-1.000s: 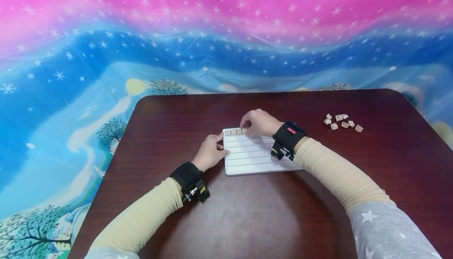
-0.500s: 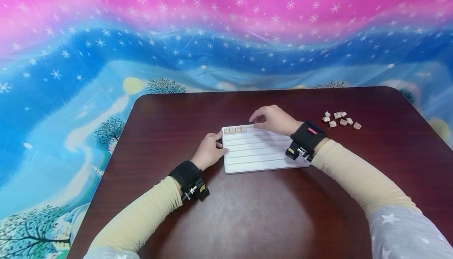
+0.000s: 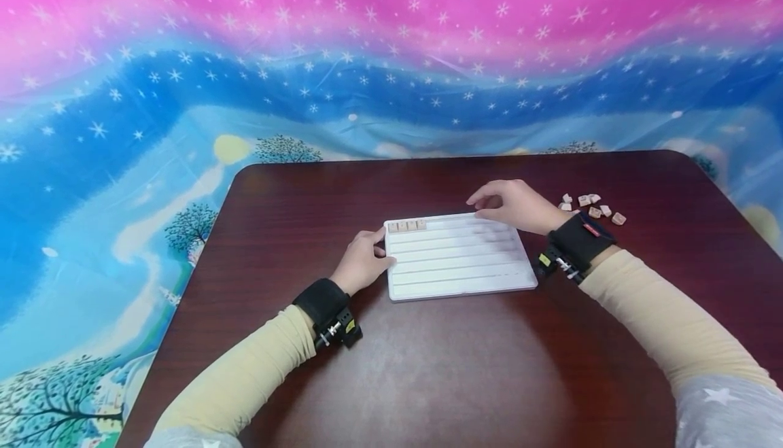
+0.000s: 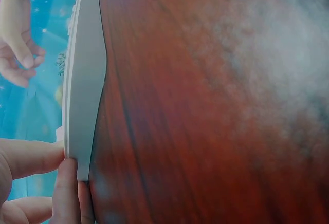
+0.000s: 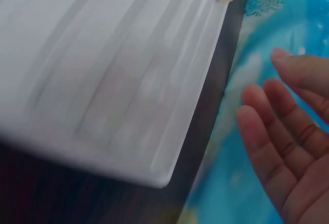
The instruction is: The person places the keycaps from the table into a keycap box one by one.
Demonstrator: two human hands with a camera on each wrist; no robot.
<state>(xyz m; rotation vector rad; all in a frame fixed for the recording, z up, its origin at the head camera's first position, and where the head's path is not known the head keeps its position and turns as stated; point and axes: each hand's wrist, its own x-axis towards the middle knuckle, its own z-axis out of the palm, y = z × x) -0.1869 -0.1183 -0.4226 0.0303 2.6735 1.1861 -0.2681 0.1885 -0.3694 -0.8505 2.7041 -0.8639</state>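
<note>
A white board point(image 3: 460, 263) with long raised ridges lies on the table. Several small beige marked tiles point(image 3: 406, 226) stand side by side at the left end of its farthest row. My left hand point(image 3: 361, 262) holds the board's left edge, thumb and fingers against it; in the left wrist view its fingers point(image 4: 66, 190) meet the white rim. Over the far right corner of the board hovers my right hand point(image 3: 518, 204). Its fingers point(image 5: 257, 131) are loosely bent and spread from the thumb in the right wrist view, with nothing between them.
Several loose beige tiles point(image 3: 584, 200) lie scattered at the back right of the dark wooden table point(image 3: 440, 366), just beyond my right hand and wristband point(image 3: 581, 238). A patterned cloth backdrop point(image 3: 367, 94) hangs behind the table's far edge.
My right hand has left the row of tiles and moved right along the board's far edge, its fingers loosening. More of the board shows now. The left hand has stayed in place.
</note>
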